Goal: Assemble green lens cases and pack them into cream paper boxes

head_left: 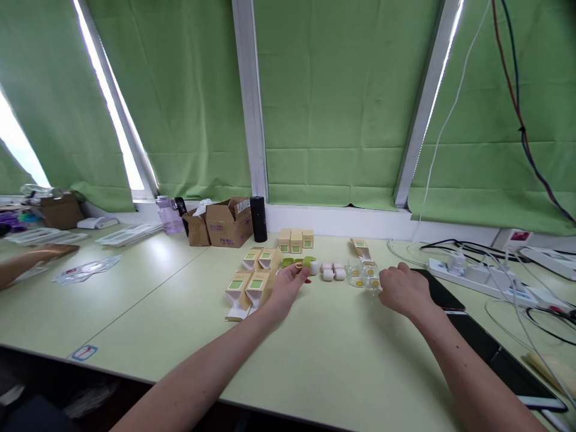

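Tan piece [298, 265], partly hidden (by left hand [286, 289])

Boxes [258, 285] left of left hand [288, 291], cartons [227, 228] behind, containers [357, 281] beside right hand [403, 290]

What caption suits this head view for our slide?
Left hand beside small boxes, right hand by clear containers, above pale table.

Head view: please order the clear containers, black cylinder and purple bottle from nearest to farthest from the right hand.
1. Clear containers: just left of the right hand.
2. Black cylinder: farther left, near the wall.
3. Purple bottle: left of the cardboard boxes.
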Demonstrator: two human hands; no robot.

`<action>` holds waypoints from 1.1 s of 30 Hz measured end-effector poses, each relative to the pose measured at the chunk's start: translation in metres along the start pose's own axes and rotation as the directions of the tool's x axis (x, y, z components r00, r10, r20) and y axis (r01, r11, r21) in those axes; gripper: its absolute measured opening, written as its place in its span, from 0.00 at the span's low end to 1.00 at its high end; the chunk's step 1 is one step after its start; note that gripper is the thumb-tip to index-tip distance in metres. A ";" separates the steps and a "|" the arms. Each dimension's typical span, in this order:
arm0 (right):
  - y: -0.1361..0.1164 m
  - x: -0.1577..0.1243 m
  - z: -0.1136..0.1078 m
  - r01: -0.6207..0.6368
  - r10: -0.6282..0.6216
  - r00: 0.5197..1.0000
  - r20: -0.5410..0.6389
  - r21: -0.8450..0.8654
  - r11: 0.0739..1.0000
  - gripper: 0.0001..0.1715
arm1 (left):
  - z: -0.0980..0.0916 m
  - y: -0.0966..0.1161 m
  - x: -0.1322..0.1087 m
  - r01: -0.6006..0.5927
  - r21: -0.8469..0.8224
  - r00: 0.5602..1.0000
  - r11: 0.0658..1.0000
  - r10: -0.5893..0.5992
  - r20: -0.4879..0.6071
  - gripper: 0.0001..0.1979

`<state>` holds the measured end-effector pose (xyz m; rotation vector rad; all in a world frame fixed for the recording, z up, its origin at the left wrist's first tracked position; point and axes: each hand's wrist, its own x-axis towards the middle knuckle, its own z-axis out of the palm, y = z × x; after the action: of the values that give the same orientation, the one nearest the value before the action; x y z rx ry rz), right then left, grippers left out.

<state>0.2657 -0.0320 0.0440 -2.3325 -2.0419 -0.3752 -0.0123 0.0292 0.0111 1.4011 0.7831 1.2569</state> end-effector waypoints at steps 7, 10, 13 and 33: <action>-0.002 0.004 0.011 0.091 -0.098 0.995 0.037 0.139 0.986 0.08 | -0.001 -0.003 0.002 0.003 -0.015 1.000 1.000 -0.003 -0.009 0.26; -0.019 0.000 0.008 0.189 -0.198 0.980 0.012 0.256 0.948 0.10 | 0.001 -0.002 0.001 0.007 -0.006 1.000 1.000 -0.007 -0.006 0.26; -0.039 -0.007 0.004 0.317 -0.308 0.948 -0.082 0.349 0.882 0.09 | 0.002 0.000 0.000 0.001 -0.015 1.000 1.000 -0.001 -0.005 0.26; -0.090 0.005 0.074 0.227 -0.265 0.949 -0.173 0.956 0.187 0.43 | 0.002 -0.003 0.002 -0.038 -0.042 0.999 0.998 0.037 -0.020 0.24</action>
<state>0.1901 -0.0014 -0.0399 -1.1602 -1.7320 0.7980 -0.0094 0.0309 0.0093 1.3766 0.7419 1.3106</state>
